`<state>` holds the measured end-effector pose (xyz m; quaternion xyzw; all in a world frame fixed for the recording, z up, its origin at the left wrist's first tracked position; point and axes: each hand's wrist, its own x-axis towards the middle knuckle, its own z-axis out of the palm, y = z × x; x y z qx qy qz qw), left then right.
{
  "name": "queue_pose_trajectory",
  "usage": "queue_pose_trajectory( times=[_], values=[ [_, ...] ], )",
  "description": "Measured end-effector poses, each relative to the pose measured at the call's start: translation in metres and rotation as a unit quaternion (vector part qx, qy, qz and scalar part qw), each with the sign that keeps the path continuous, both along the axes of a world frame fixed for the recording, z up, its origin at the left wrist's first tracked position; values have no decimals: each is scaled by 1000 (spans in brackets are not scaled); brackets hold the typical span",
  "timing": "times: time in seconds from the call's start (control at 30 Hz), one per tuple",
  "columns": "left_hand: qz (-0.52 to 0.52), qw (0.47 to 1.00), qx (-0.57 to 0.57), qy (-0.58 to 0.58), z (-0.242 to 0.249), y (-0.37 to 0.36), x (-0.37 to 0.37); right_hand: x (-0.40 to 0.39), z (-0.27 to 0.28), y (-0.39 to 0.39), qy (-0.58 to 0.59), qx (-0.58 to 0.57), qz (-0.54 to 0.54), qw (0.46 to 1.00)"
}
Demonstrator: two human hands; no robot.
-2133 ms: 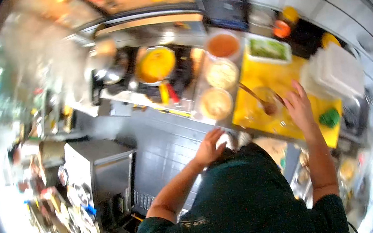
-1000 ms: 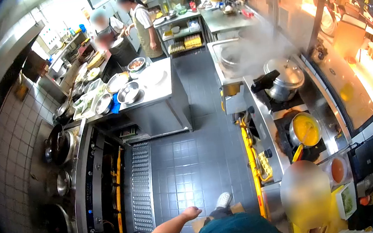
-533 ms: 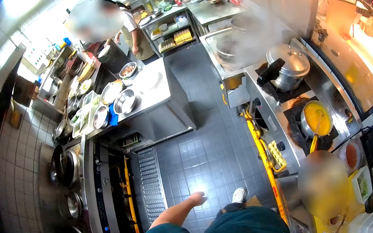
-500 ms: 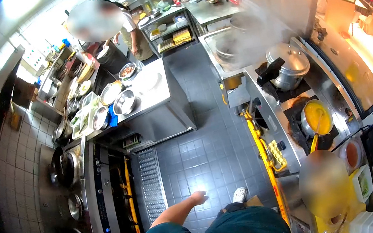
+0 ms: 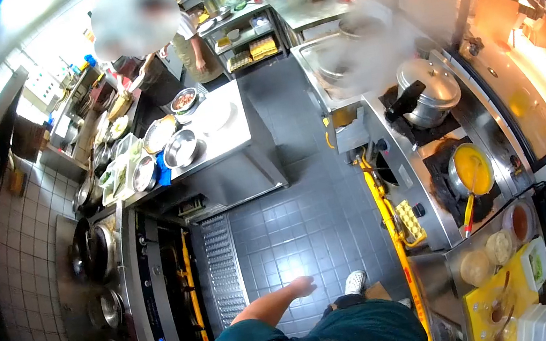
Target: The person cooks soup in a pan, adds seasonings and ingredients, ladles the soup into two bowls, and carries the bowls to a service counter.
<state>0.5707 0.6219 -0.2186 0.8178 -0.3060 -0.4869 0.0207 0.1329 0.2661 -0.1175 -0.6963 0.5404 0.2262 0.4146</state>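
My left hand (image 5: 301, 286) is held out over the dark tiled floor, near the white shoe (image 5: 355, 282). It touches no surface. Its fingers are small and smeared, so their pose is unclear. No part of my right hand shows. On the stove at the right, a pan of yellow liquid (image 5: 470, 170) has a yellow-and-red handled utensil (image 5: 468, 213) in it. Behind it stands a large lidded metal pot (image 5: 429, 92). A yellow board (image 5: 493, 300) lies at the lower right, with a utensil on it.
A steel counter (image 5: 238, 123) with bowls and trays stands ahead to the left. Pans rest on the left stove (image 5: 70, 278). A yellow pipe (image 5: 384, 217) runs along the right stove's front. Steam rises over the back-right cooker. Another person (image 5: 193, 48) stands at the far left.
My left hand has moved slightly right. The camera view has shifted a little. Round containers beside the yellow board now show where a blurred patch was.
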Motion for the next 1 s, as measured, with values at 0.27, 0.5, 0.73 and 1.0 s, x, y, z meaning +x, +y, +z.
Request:
queue_pose_trajectory(
  times=[0.27, 0.5, 0.73, 1.0],
  values=[
    [27, 1000, -7, -11, -15, 21, -3, 16, 1, 3, 7, 0, -2, 1000],
    [36, 999, -16, -11, -24, 36, -13, 27, 2, 3, 14, 2, -1, 1000],
    [19, 999, -25, -1, -31, 38, -15, 33, 1, 5, 8, 4, -9, 1000],
    [22, 999, -37, -33, -36, 21, 10, -13, 5, 30, 9, 0, -57, 998]
  ],
)
